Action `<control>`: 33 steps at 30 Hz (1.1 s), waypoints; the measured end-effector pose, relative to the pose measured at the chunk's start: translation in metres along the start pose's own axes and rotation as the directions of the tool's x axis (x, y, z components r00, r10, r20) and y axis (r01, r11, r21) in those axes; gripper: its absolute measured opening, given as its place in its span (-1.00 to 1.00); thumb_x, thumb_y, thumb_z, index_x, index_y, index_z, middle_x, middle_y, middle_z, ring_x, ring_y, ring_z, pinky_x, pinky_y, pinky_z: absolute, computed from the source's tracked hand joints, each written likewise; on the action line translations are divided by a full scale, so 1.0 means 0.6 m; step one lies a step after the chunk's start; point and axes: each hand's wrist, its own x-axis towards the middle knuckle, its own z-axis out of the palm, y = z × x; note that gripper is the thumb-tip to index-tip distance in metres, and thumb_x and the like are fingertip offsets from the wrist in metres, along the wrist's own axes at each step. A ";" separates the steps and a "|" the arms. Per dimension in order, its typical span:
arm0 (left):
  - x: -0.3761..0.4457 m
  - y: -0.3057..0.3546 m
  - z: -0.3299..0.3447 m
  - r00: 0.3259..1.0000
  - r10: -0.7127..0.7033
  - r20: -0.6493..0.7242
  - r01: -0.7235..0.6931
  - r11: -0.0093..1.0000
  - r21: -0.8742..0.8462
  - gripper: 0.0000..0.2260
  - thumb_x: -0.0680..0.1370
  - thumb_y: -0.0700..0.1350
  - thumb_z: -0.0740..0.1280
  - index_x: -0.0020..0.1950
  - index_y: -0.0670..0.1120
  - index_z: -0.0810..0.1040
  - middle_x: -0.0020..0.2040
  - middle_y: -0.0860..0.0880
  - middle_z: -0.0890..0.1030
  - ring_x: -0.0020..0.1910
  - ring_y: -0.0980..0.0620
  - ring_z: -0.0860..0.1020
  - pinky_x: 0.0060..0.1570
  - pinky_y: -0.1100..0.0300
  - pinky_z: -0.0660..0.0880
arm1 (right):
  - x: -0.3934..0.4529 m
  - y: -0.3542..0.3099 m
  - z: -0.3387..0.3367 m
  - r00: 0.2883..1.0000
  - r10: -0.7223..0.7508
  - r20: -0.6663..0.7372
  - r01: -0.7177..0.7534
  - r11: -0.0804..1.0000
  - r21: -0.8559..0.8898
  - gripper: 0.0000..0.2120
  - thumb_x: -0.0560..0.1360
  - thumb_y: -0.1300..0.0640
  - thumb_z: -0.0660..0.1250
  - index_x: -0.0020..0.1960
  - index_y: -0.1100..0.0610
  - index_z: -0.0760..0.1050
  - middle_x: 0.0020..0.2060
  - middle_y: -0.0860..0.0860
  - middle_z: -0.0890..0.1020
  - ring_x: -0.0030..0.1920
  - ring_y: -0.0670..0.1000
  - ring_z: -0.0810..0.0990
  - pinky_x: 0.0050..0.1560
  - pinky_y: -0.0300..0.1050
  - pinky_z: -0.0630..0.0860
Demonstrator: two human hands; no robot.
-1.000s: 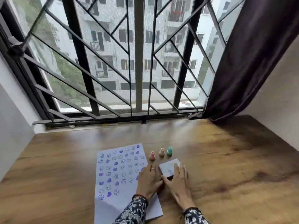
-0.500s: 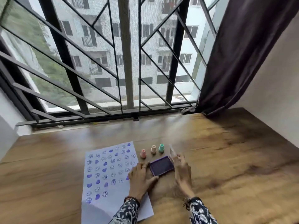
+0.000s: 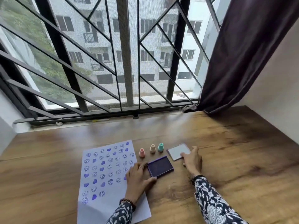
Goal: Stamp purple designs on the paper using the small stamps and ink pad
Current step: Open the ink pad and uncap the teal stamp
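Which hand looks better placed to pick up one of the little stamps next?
Probably the right hand: it rests on the lid, right beside the green stamp, while the left hand steadies the open ink pad.

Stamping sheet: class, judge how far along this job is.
Done: the paper carries purple smileys and hearts, bottom strip bare. In hand: ink pad uncovered, left hand steadying it, right hand on its lid. Left: the three stamps stand untouched.
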 end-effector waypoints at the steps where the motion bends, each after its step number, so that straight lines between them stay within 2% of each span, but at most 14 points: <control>1: 0.000 0.001 0.000 1.000 0.002 0.000 -0.002 1.000 0.004 -0.37 0.35 0.26 0.35 0.35 0.08 0.31 0.18 0.00 0.42 0.22 0.01 0.37 0.17 0.14 0.20 | -0.002 -0.001 0.000 1.000 -0.024 -0.013 0.023 0.999 -0.036 -0.56 0.40 0.14 0.39 0.20 0.21 0.32 0.05 0.32 0.60 -0.05 0.32 0.61 -0.05 0.10 0.57; 2: -0.001 0.001 0.000 1.000 0.004 -0.001 -0.004 1.000 0.006 -0.38 0.35 0.26 0.35 0.35 0.08 0.31 0.19 0.00 0.42 0.22 0.01 0.36 0.17 0.14 0.20 | -0.006 -0.007 0.000 0.998 -0.059 -0.028 0.057 0.996 -0.062 -0.60 0.41 0.12 0.37 0.17 0.19 0.34 0.03 0.30 0.62 -0.04 0.30 0.61 -0.09 0.00 0.53; 4: -0.002 0.002 -0.002 1.000 0.000 0.002 0.000 1.000 0.002 -0.38 0.35 0.26 0.34 0.35 0.08 0.31 0.19 0.01 0.41 0.22 0.01 0.36 0.17 0.13 0.20 | -0.012 -0.025 0.008 0.974 -0.222 -0.032 0.219 0.972 -0.080 -0.67 0.44 0.13 0.36 0.17 0.15 0.40 -0.04 0.23 0.64 -0.04 0.24 0.60 -0.16 -0.08 0.44; 7: -0.003 0.003 -0.003 1.000 -0.003 -0.005 0.003 1.000 -0.028 -0.38 0.34 0.25 0.37 0.33 0.07 0.34 0.17 0.00 0.44 0.20 0.01 0.38 0.17 0.13 0.20 | -0.023 -0.059 0.034 0.859 -0.499 0.114 0.510 0.854 -0.103 -0.63 0.45 0.10 0.36 0.24 0.07 0.43 0.00 0.05 0.59 -0.06 0.04 0.55 -0.13 -0.16 0.40; 10: -0.004 0.007 -0.008 1.000 -0.005 -0.018 0.004 0.995 -0.095 -0.40 0.35 0.23 0.39 0.32 0.05 0.38 0.16 0.00 0.47 0.20 0.01 0.40 0.17 0.14 0.21 | -0.026 -0.074 0.057 0.800 -0.523 0.294 0.580 0.799 -0.155 -0.64 0.48 0.13 0.30 0.27 0.02 0.42 0.16 0.03 0.56 0.06 0.08 0.57 -0.03 -0.10 0.46; 13: 0.000 0.012 -0.020 0.998 -0.039 -0.047 0.027 0.975 -0.222 -0.52 0.40 0.11 0.41 0.26 -0.02 0.47 0.14 -0.05 0.54 0.17 -0.03 0.47 0.20 0.09 0.34 | -0.030 -0.064 0.065 0.827 -0.486 0.282 0.533 0.838 -0.121 -0.75 0.48 0.19 0.28 0.16 0.11 0.52 0.11 0.11 0.62 0.09 0.11 0.57 0.05 -0.07 0.46; 16: -0.001 0.020 -0.041 0.980 -0.143 -0.140 0.072 0.905 -0.418 -0.70 0.43 -0.04 0.41 0.14 -0.06 0.58 0.09 -0.07 0.61 0.12 -0.03 0.52 0.18 0.06 0.39 | -0.041 -0.052 0.053 0.902 -0.405 0.146 0.385 0.910 0.152 -0.78 0.46 0.22 0.35 0.10 0.17 0.56 -0.07 0.07 0.67 -0.08 0.00 0.60 -0.12 -0.22 0.49; 17: -0.002 0.026 -0.050 0.975 -0.166 -0.146 0.071 0.860 -0.506 -0.74 0.44 -0.08 0.41 0.11 -0.06 0.60 0.07 -0.06 0.62 0.09 0.01 0.53 0.14 0.12 0.40 | -0.049 -0.051 0.047 0.921 -0.355 0.159 0.298 0.907 0.298 -0.80 0.46 0.24 0.35 0.09 0.18 0.57 -0.13 0.05 0.66 -0.16 -0.06 0.61 -0.21 -0.30 0.50; 19: -0.003 0.046 -0.067 0.983 -0.173 -0.056 0.087 0.720 -0.689 -0.77 0.45 -0.16 0.40 0.10 -0.09 0.61 0.02 -0.04 0.65 -0.03 0.13 0.58 0.01 0.29 0.48 | -0.069 -0.044 0.038 0.914 -0.316 0.253 0.146 0.840 0.522 -0.85 0.48 0.30 0.32 0.02 0.17 0.59 -0.24 -0.02 0.64 -0.29 -0.21 0.59 -0.33 -0.40 0.50; 21: -0.004 0.067 -0.079 0.989 -0.134 0.058 0.123 0.555 -0.822 -0.77 0.46 -0.24 0.37 0.10 -0.08 0.59 -0.05 -0.01 0.66 -0.14 0.21 0.61 -0.14 0.38 0.54 | -0.092 -0.034 0.033 0.895 -0.326 0.303 0.092 0.802 0.590 -0.83 0.49 0.35 0.29 -0.03 0.14 0.58 -0.27 -0.07 0.63 -0.33 -0.27 0.56 -0.32 -0.41 0.50; 23: -0.007 0.080 -0.083 0.988 -0.114 0.107 0.148 0.466 -0.872 -0.77 0.47 -0.28 0.34 0.10 -0.09 0.58 -0.06 -0.02 0.66 -0.12 0.15 0.62 -0.20 0.37 0.56 | -0.115 -0.028 0.031 0.886 -0.326 0.331 0.039 0.762 0.646 -0.81 0.49 0.39 0.26 0.03 0.20 0.55 -0.25 -0.09 0.63 -0.32 -0.27 0.57 -0.29 -0.42 0.50; 27: -0.016 0.084 -0.082 0.985 -0.102 0.136 0.167 0.453 -0.876 -0.79 0.44 -0.28 0.38 0.07 -0.19 0.61 -0.09 -0.08 0.66 -0.19 0.17 0.62 -0.23 0.39 0.56 | -0.148 -0.022 0.028 0.881 -0.290 0.373 -0.080 0.687 0.723 -0.78 0.50 0.40 0.23 0.09 0.22 0.53 -0.17 -0.06 0.68 -0.19 -0.17 0.61 -0.22 -0.40 0.56; 30: -0.022 0.084 -0.080 0.986 -0.100 0.133 0.164 0.448 -0.879 -0.82 0.42 -0.29 0.40 -0.02 -0.10 0.64 -0.10 -0.11 0.67 -0.16 0.08 0.62 -0.18 0.34 0.57 | -0.162 -0.025 0.025 0.876 -0.291 0.383 -0.125 0.632 0.765 -0.77 0.51 0.37 0.22 0.02 0.14 0.57 -0.19 -0.07 0.71 -0.17 -0.15 0.64 -0.18 -0.39 0.58; 33: -0.025 0.088 -0.080 0.991 -0.120 0.066 0.116 0.476 -0.872 -0.83 0.39 -0.28 0.44 -0.10 -0.04 0.66 -0.13 -0.10 0.70 -0.14 0.02 0.63 -0.03 0.20 0.58 | -0.172 -0.033 0.025 0.876 -0.275 0.395 -0.179 0.576 0.798 -0.79 0.53 0.35 0.19 -0.02 0.14 0.56 -0.19 -0.02 0.68 -0.19 -0.14 0.64 -0.18 -0.38 0.59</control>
